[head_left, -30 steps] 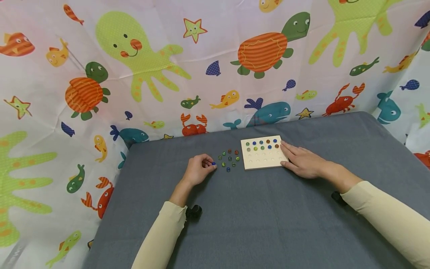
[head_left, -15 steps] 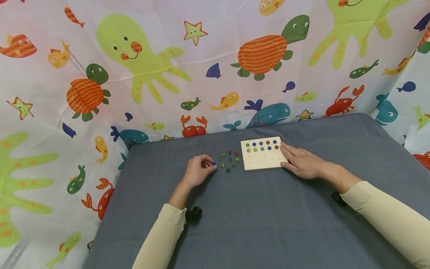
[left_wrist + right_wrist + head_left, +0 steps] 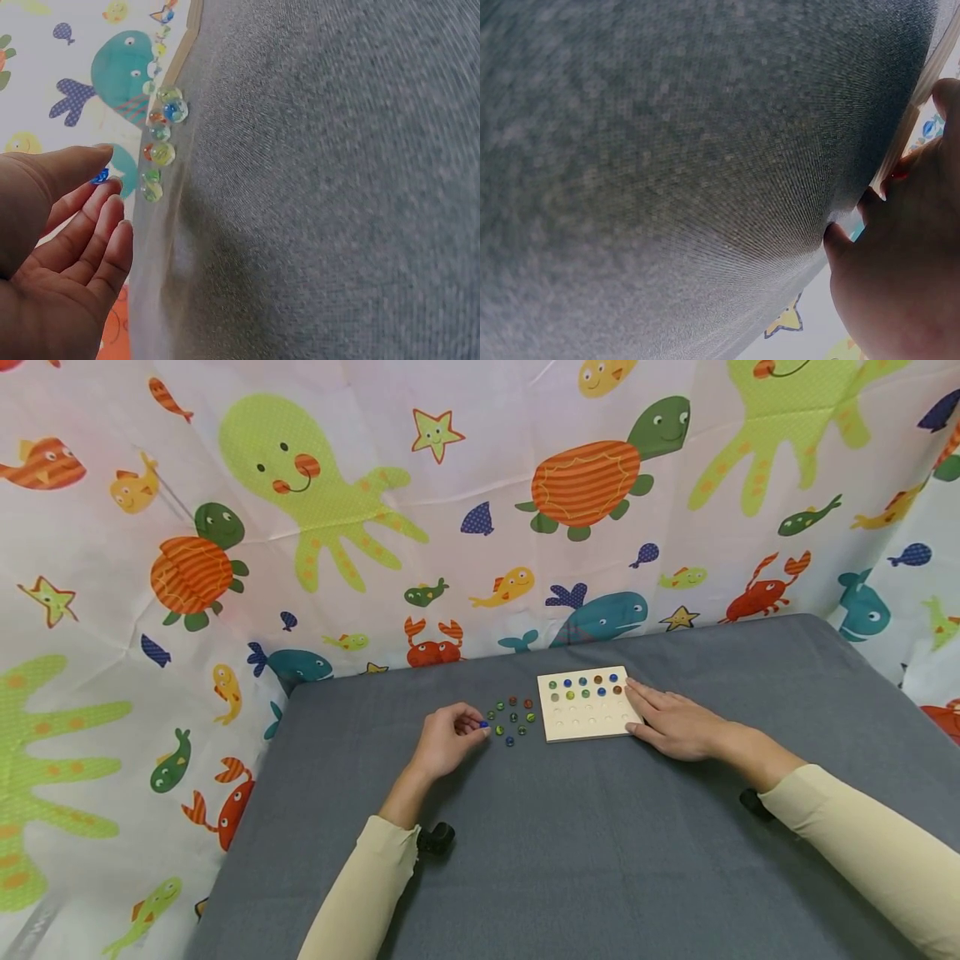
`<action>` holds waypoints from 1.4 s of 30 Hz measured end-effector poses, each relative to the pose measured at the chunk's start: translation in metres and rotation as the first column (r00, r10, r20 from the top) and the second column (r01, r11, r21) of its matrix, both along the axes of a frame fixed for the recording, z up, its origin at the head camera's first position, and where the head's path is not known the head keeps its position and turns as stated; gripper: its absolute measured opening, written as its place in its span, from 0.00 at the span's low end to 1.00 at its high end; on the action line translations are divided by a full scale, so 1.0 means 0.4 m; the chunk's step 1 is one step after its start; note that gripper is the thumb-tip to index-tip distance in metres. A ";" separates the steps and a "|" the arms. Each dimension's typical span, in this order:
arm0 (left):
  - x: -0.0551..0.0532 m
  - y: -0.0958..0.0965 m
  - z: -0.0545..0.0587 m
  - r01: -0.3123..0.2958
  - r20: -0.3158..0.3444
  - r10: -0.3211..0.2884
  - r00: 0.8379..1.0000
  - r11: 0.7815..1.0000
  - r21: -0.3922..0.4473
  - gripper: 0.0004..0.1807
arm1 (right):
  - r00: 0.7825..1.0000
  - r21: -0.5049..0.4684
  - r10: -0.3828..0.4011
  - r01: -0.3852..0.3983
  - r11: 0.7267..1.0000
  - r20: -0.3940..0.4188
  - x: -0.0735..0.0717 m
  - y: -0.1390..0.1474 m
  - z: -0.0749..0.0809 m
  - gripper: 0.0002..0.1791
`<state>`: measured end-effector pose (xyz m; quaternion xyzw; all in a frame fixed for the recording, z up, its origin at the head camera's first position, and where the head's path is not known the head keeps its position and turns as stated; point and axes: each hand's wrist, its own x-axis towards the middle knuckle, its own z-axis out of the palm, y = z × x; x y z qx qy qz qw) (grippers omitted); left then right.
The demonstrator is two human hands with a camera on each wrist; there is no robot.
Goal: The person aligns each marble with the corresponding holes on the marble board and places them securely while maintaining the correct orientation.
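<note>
The left hand point(image 3: 447, 739) pinches a blue marble point(image 3: 483, 724), loose marbles point(image 3: 513, 717) just beyond its fingers, while the right hand point(image 3: 678, 727) rests straight fingers against a marble board point(image 3: 583, 733).

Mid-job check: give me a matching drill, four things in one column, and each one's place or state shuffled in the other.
Things:
1. Left hand
2. Right hand
3. Wooden board
4. Loose marbles

Places and states:
A. Two far rows filled, visible near rows bare
B. On the grey cloth, between a hand and a flat piece
C. Pinching a blue marble
D. Touching the right-hand edge of a flat piece

Pairs: 1-C, 2-D, 3-A, 4-B
</note>
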<state>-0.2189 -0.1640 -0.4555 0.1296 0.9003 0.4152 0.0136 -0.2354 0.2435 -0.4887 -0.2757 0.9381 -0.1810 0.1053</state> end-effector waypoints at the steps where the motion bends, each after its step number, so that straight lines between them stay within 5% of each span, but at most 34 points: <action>1: 0.000 0.002 0.001 0.002 0.000 -0.002 1.000 1.000 0.001 0.07 | 1.000 0.002 -0.001 0.001 1.000 0.001 0.001 -0.001 0.001 0.44; 42: -0.004 0.068 0.025 0.088 -0.034 -0.087 0.996 0.996 0.025 0.07 | 1.000 0.044 -0.005 0.006 0.999 -0.019 0.011 -0.006 0.001 0.42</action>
